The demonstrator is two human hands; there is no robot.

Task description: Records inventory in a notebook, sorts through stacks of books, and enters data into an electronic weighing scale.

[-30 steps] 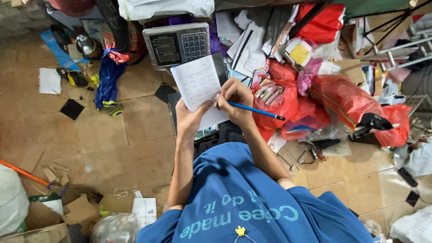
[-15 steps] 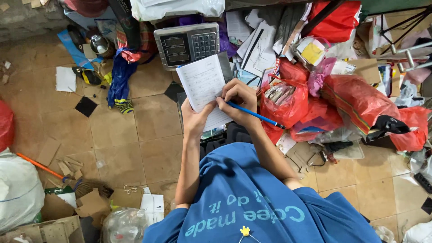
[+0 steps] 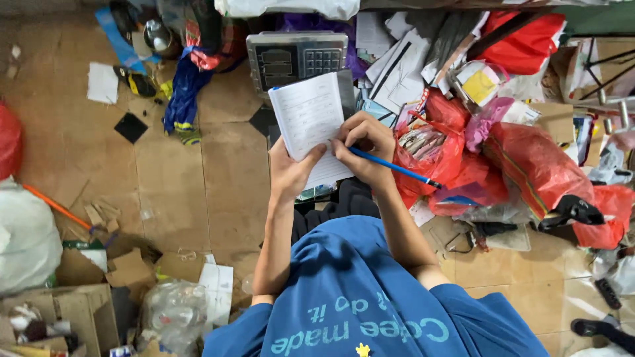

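My left hand holds a small white notebook open from underneath, thumb across the lower page. My right hand rests on the page and grips a blue pen, its tip on the paper and its shaft pointing out to the right. Both arms come from a blue shirt at the bottom of the view. The notebook hangs just in front of a grey weighing scale with a keypad on the floor.
Red plastic bags and loose papers pile up at the right. A white sack, cardboard pieces and a clear bag lie at the lower left. A blue cloth lies near the scale on a tiled floor.
The view has shifted a little, so the scene sits slightly lower and to the right. My hands keep the notebook and pen, with the pen still on the page.
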